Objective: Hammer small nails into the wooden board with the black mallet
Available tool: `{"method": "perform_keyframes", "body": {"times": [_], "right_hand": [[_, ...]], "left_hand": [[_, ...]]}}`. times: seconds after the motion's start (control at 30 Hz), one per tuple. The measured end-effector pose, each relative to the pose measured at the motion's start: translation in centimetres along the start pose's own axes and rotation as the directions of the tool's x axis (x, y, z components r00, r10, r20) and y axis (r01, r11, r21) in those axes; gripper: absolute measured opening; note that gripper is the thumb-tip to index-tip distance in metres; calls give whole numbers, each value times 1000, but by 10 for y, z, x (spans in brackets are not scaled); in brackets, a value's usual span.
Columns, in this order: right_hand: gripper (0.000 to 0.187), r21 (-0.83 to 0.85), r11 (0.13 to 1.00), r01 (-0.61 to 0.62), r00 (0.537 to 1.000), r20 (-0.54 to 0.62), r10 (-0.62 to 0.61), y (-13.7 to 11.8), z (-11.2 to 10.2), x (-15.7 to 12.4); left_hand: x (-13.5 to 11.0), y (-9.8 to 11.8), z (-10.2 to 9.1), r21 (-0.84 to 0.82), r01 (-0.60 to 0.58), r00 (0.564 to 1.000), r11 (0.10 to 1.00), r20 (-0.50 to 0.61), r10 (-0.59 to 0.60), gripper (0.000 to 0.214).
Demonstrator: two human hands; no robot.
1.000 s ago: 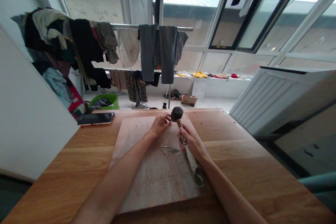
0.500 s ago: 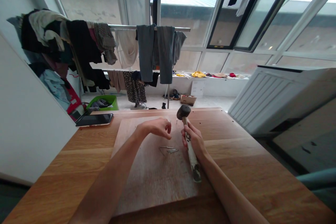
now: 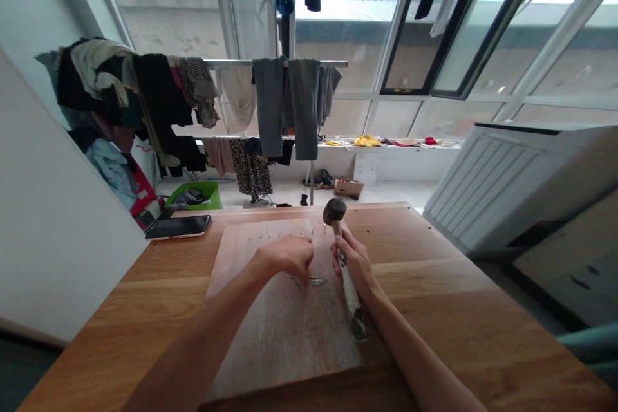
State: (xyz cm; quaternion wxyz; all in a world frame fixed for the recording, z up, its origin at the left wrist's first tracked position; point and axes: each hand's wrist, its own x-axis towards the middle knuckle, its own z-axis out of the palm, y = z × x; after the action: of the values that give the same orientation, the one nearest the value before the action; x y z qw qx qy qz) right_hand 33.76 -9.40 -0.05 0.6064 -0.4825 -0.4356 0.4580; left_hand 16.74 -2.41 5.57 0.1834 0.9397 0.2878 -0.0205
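Observation:
A rubber mallet point(image 3: 355, 306) with a black head and a worn, white-flecked handle is gripped by my right hand point(image 3: 356, 261) partway up the handle, head upward. My left hand point(image 3: 291, 256) is bent down over a small pile of nails point(image 3: 316, 281), fingers curled together and touching or just above its left end; the fingertips are smeared, and what they pinch is hidden. Beneath both lies a pale wooden board point(image 3: 270, 341). Thin nails point(image 3: 325, 229) stand upright near the board's far edge, beside the mallet head. A row of small dark marks runs along that edge to the left.
The board rests on a wooden table point(image 3: 458, 315). A phone point(image 3: 181, 226) lies at the table's far left corner. Beyond it stand a green basin point(image 3: 207, 193) and a clothes rack point(image 3: 333, 64) hung with laundry. A white ribbed cabinet-like object point(image 3: 492, 174) is at the right.
My left hand has dipped from above the board towards the nail pile, its fingers now pointing down. My right hand keeps the mallet in nearly the same place. The view has tilted up slightly.

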Motion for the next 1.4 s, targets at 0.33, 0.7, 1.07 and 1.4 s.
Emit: {"method": "perform_keyframes", "body": {"times": [0.33, 0.7, 1.07, 1.4], "right_hand": [[26, -5, 1000, -2, 1000, 0, 2, -3, 2, -3], [25, -37, 999, -26, 1000, 6, 26, 0, 0, -3], [25, -5, 1000, 11, 999, 36, -11, 4, -2, -2], [30, 9, 1000, -12, 998, 60, 12, -17, 16, -6]], "left_hand": [[18, -56, 0, -115, 71, 945, 991, -311, -104, 14], [25, -71, 13, -140, 23, 918, 990, -390, -77, 14], [31, -80, 33, -346, -35, 867, 938, -477, -144, 13], [30, -84, 41, -435, -107, 811, 894, -558, -174, 7]]}}
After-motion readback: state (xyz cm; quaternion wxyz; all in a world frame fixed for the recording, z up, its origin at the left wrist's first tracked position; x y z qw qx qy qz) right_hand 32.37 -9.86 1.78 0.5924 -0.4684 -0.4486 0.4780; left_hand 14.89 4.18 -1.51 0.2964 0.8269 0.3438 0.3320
